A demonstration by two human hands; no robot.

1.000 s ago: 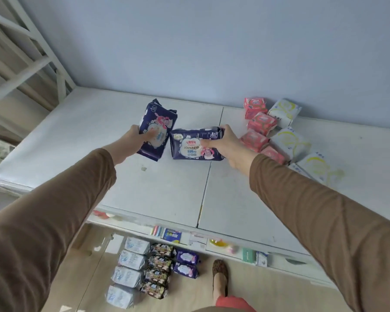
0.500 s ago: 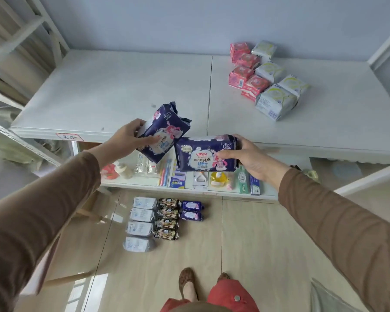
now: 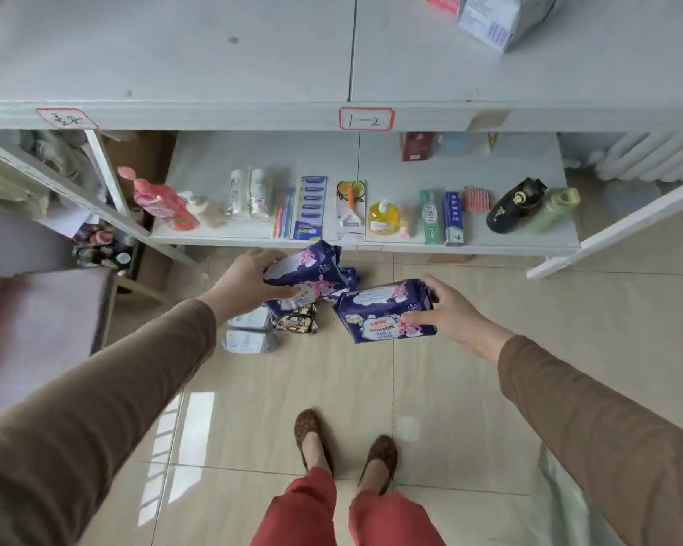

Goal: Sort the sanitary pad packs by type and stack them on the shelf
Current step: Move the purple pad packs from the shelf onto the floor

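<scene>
The top shelf (image 3: 174, 61) sits far above and ahead of both your hands. Up at its right end lie a pale pack (image 3: 497, 13) and a red pack (image 3: 442, 0). On the floor just under your left hand wait more packs (image 3: 249, 333). Your right hand (image 3: 446, 313) wraps one purple pack (image 3: 383, 313) lying long side left to right. Your left hand (image 3: 245, 281) wraps the other purple pack (image 3: 308, 277), tipped at a slant. Both hands are about the same way from that shelf.

bright daylight, floor glare, warped edges
</scene>
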